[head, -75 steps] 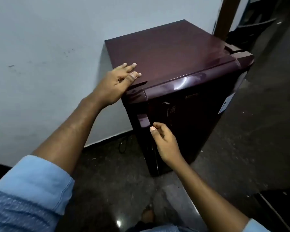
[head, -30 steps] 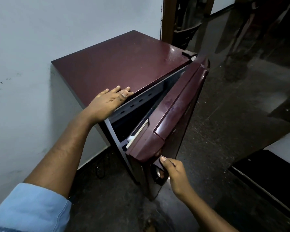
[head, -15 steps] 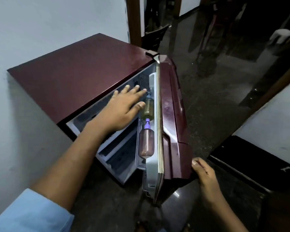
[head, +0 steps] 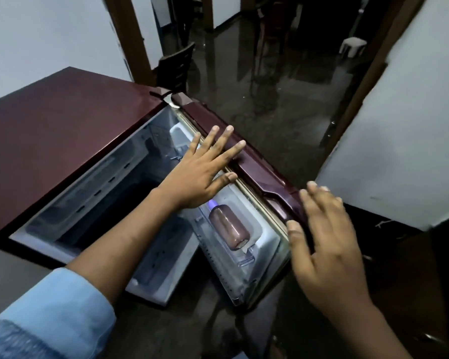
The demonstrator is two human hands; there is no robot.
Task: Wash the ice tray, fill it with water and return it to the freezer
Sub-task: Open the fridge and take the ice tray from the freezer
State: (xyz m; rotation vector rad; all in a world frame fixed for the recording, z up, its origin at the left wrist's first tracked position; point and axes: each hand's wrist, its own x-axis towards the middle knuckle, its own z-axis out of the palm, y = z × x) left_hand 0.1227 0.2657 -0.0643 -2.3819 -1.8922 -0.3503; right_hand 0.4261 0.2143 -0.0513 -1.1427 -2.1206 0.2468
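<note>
Fridge door (head: 254, 167) open, left hand (head: 200, 172) flat on it (fingers spread), right hand (head: 324, 237) beside

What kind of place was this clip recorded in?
Probably a home, in a room off a hallway: a small maroon fridge stands against a white wall, with a chair and a wooden door frame behind.
</note>
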